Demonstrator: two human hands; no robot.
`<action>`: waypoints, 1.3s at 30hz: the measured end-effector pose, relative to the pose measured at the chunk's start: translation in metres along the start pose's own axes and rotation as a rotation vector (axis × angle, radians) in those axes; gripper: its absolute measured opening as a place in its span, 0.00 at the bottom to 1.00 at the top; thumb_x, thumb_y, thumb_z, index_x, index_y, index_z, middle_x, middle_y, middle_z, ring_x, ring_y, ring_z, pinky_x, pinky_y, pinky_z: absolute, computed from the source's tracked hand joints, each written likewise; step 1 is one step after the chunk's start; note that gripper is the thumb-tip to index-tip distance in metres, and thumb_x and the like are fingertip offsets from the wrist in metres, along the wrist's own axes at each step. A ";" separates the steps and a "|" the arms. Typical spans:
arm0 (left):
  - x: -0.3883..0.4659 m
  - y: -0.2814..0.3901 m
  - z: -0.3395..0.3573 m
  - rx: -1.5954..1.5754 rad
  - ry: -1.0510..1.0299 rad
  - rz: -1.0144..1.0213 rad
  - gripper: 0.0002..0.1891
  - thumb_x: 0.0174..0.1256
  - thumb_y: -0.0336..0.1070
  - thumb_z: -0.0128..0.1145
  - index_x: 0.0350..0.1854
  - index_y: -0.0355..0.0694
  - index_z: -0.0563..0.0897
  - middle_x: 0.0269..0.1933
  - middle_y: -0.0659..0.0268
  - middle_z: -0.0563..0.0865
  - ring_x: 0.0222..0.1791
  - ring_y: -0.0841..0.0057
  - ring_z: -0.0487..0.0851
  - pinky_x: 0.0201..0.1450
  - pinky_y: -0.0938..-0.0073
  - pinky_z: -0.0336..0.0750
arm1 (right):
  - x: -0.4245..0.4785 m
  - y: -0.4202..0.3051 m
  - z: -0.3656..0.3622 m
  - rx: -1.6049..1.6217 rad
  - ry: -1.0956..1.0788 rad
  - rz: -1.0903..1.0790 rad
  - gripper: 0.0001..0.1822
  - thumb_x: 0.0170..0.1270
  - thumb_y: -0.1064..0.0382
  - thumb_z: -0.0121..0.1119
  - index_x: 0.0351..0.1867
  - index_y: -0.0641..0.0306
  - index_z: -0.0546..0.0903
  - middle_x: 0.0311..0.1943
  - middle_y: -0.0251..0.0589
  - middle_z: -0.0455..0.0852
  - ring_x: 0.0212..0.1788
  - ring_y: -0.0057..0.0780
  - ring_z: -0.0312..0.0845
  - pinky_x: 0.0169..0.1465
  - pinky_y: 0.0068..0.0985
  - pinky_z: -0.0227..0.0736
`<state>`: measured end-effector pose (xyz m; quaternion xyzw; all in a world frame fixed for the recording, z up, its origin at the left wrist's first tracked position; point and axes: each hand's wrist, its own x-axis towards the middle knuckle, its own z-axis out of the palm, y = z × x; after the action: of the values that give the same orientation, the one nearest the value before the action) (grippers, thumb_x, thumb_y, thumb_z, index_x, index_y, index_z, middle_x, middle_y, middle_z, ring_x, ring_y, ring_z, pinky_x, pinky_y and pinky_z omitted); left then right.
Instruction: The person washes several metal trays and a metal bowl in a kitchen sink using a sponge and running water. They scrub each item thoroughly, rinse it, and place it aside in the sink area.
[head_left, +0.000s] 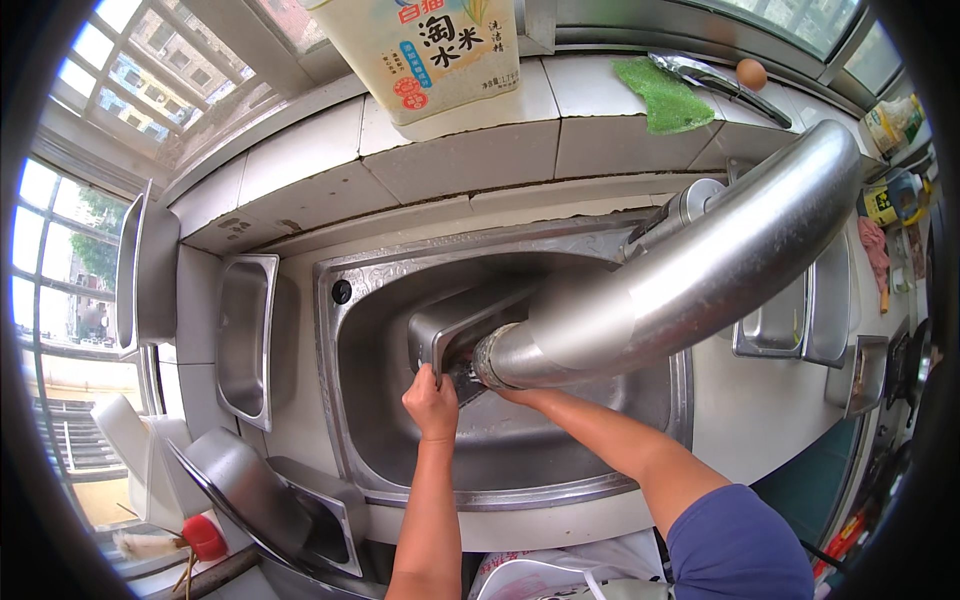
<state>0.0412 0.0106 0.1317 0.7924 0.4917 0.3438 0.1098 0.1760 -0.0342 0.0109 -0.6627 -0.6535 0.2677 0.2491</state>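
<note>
My left hand (433, 403) grips the near rim of a rectangular stainless steel pan (426, 343), which stands tilted in the steel sink (375, 409). Over the sink, the thick metal faucet spout (675, 270) looms close to the camera and covers part of the pan. Only the wrist edge of my right hand (516, 394) shows below the spout's end. Its fingers are hidden behind the spout, so what they hold or touch cannot be seen. Wet reflections show at the spout's mouth, beside the pan's opening.
More steel pans (244, 341) stand along the left, some at the lower left (319, 510) and others on the right counter (772, 315). A large detergent jug (450, 97), a green scouring cloth (664, 97) and an egg (751, 75) sit on the tiled ledge.
</note>
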 end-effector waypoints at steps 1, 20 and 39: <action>0.000 -0.006 0.001 -0.008 -0.020 -0.018 0.08 0.41 0.22 0.53 0.18 0.36 0.65 0.16 0.56 0.69 0.15 0.58 0.71 0.17 0.65 0.64 | 0.009 0.018 -0.010 -0.145 0.019 -0.033 0.18 0.53 0.64 0.52 0.48 0.54 0.75 0.53 0.33 0.71 0.57 0.35 0.60 0.58 0.35 0.53; 0.042 0.012 -0.004 0.065 -0.117 0.068 0.07 0.44 0.24 0.52 0.22 0.37 0.67 0.17 0.56 0.75 0.18 0.56 0.75 0.20 0.62 0.68 | 0.019 0.049 0.002 -0.109 0.072 -0.174 0.17 0.50 0.62 0.53 0.45 0.58 0.75 0.48 0.42 0.72 0.55 0.40 0.63 0.58 0.35 0.56; 0.078 0.041 0.002 0.336 -0.443 -0.081 0.04 0.50 0.27 0.48 0.25 0.40 0.67 0.22 0.58 0.79 0.22 0.56 0.79 0.23 0.59 0.73 | 0.022 0.001 -0.009 0.201 -0.062 0.179 0.27 0.44 0.54 0.52 0.50 0.57 0.70 0.56 0.40 0.66 0.60 0.36 0.55 0.61 0.31 0.52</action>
<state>0.0928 0.0574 0.1852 0.8351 0.5370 0.0712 0.0953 0.1830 -0.0125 0.0167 -0.6815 -0.5691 0.3733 0.2688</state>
